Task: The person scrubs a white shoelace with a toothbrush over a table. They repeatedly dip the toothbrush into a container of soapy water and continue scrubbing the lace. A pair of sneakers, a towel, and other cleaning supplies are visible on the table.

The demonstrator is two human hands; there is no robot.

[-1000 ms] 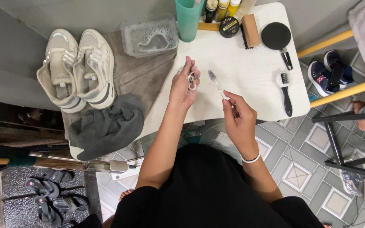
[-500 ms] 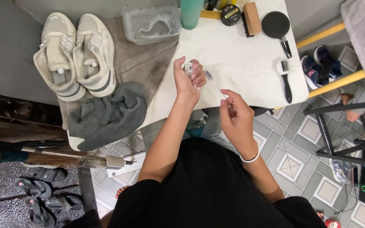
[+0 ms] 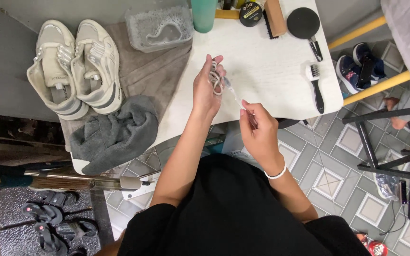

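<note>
overhead view of a shoe-cleaning station. the left hand [image 3: 207, 87] is raised over the white worktop [image 3: 271, 66], its fingers closed around a bunched, pale shoelace [image 3: 215, 78] that loops over the fingertips. the right hand [image 3: 258, 130] sits nearer the body, pinched shut on the handle of a small clear-handled brush [image 3: 233, 95], whose head reaches up to touch the lace. the two hands are near each other but not touching, joined only by the brush.

on the left part of the worktop a brown towel [image 3: 143, 71] carries a pair of white sneakers [image 3: 74, 66], laces removed as far as can be seen, with a crumpled grey cloth [image 3: 112, 132] just below them. a clear plastic tub of foamy water [image 3: 160, 28] stands at the towel's upper edge, beside a green cup [image 3: 204, 14]. further right lie a round black-headed brush [image 3: 304, 23] and a black-handled brush with white bristles [image 3: 315, 83].

step in hand, as judged: scrubbing the lace with the small brush while it is held in the air. the next move would seem to call for a firm hold by the left hand, short brush strokes along the cord, and shifting the bundle to expose unworked lengths.
</note>
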